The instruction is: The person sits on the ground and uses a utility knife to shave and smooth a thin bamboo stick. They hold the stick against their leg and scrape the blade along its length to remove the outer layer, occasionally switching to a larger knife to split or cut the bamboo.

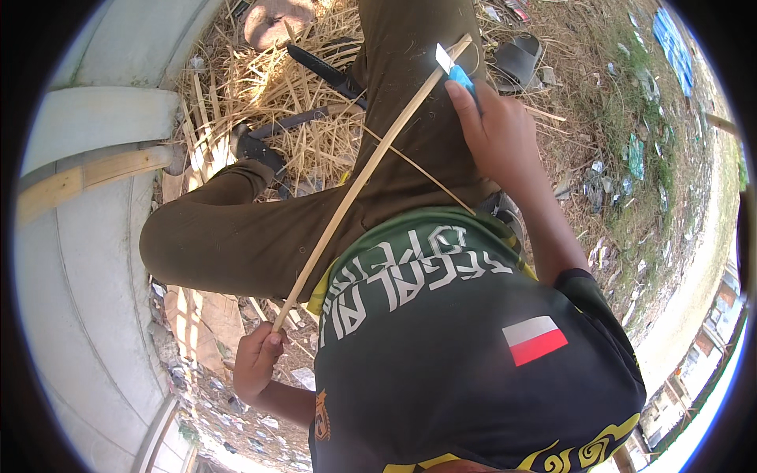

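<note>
A long, slightly bowed, pale strip of wood or bamboo (352, 189) lies slantwise over my brown trousers. My left hand (257, 367) is closed around its near end, beside my hip. Near the far end, over my thigh, my right hand (505, 134) grips a blue-handled craft knife (461, 77). The bright blade sits at the strip, touching or very close to it; glare hides the exact contact. A thinner strip (422, 169) crosses my lap beneath the long one. My right fingers partly hide the knife's handle.
Pale shavings and slivers (319, 150) cover the ground ahead, with a long black object (315, 67) and a dark bar-like piece (296, 120) among them. A dark sandal (516, 61) lies beyond my right hand. Pale wall panels (98, 307) stand at left; litter and grass spread right.
</note>
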A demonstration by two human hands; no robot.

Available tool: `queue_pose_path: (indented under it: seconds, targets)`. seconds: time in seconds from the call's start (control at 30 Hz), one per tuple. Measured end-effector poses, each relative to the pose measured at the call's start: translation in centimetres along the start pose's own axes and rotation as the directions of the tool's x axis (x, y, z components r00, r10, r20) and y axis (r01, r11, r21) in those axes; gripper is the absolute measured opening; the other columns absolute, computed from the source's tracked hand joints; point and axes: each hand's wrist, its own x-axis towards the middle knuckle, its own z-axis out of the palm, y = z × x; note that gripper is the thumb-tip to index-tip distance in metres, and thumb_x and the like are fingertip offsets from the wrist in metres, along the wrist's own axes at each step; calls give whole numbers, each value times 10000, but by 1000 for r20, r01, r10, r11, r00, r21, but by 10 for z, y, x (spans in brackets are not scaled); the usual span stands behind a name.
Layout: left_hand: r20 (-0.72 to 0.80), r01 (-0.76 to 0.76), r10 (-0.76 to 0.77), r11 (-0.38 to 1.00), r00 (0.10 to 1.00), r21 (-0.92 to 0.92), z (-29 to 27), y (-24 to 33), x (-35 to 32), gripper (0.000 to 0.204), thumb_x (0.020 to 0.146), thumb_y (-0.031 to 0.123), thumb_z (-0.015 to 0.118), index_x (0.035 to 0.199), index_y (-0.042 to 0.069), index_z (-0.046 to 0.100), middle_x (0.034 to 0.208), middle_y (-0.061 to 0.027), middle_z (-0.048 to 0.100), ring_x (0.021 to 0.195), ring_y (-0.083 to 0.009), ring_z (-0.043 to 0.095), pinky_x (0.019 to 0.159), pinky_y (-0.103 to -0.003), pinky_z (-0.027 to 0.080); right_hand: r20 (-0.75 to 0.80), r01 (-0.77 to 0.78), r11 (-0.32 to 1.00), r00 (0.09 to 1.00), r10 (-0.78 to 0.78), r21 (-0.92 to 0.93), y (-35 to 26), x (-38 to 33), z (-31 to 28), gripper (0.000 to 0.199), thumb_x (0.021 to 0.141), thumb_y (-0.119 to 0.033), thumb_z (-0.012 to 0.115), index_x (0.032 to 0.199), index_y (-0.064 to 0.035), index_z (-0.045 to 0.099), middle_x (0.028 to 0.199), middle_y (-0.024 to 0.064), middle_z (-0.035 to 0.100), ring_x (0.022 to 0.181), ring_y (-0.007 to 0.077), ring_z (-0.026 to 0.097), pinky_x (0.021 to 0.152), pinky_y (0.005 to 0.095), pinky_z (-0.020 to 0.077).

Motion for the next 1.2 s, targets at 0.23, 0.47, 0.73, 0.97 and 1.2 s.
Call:
queue_pose_path:
  seconds: [0.23,0.47,0.73,0.97,1.2]
  targets:
    - [-365,-81,57,995,929,-51,-25,-32,-61,353,1104,321,564,999,-7,641,615,84,379,543,-7,294,493,-222,214,-19,-53,993,998,55,104,5,-5,1,588,1070,-559,504,811,-39,593,602,180,598,592,429,625,563,527,475]
    - [-301,-295,326,944,896,145,46,87,79,312,1097,297,589,1023,6,674,699,39,456,682,-38,373,603,-235,316,-110,144,979,986,-128,146,9,-10,7,538,1062,-551,523,864,-57,602,586,154,593,557,404,625,527,498,468]
    - [-89,-539,555,828,827,154,120,161,196,367,1102,324,586,897,22,544,687,11,432,672,-68,369,582,-292,345,34,218,975,976,-216,-53,7,-1,-13,577,1020,-582,581,754,-70,581,530,137,565,496,384,609,479,482,469]
    - [114,-563,551,812,826,152,139,190,215,382,1131,371,513,919,56,563,690,49,408,626,-46,374,560,-246,338,56,238,970,970,-236,-38,8,-1,-12,510,1030,-528,604,797,-76,560,536,138,545,502,387,588,484,490,433]
    - [136,-471,459,878,878,79,138,192,217,456,1130,373,507,835,29,465,641,-25,417,618,-92,376,560,-326,363,53,262,963,965,-259,-67,7,-2,-10,507,1019,-517,630,770,-84,544,517,125,537,462,370,575,449,468,422]
